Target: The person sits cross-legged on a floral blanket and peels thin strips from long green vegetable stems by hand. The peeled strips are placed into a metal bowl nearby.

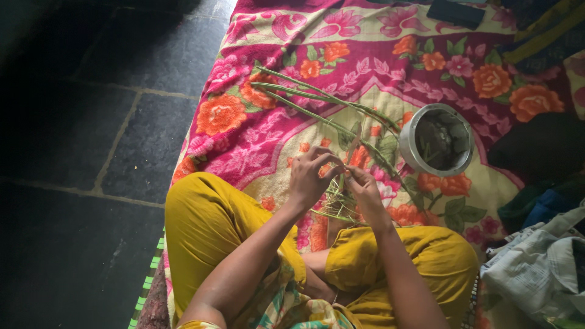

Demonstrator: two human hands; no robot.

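I sit cross-legged in mustard-yellow trousers on a flowered pink and cream blanket (244,140). My left hand (312,173) and my right hand (364,190) meet in front of my knees, both pinching the same thin green stalk (348,163). Several long green stalks (304,97) lie fanned across the blanket, running from the upper left toward my hands. A heap of stripped green pieces (336,204) lies under my hands. A round steel pot (440,141) holding dark leafy bits stands to the right of my right hand.
Dark stone floor tiles (91,152) fill the left side beside the blanket's edge. Crumpled clothes, dark and pale (536,262), are piled at the right. A dark flat object (456,12) lies at the top of the blanket.
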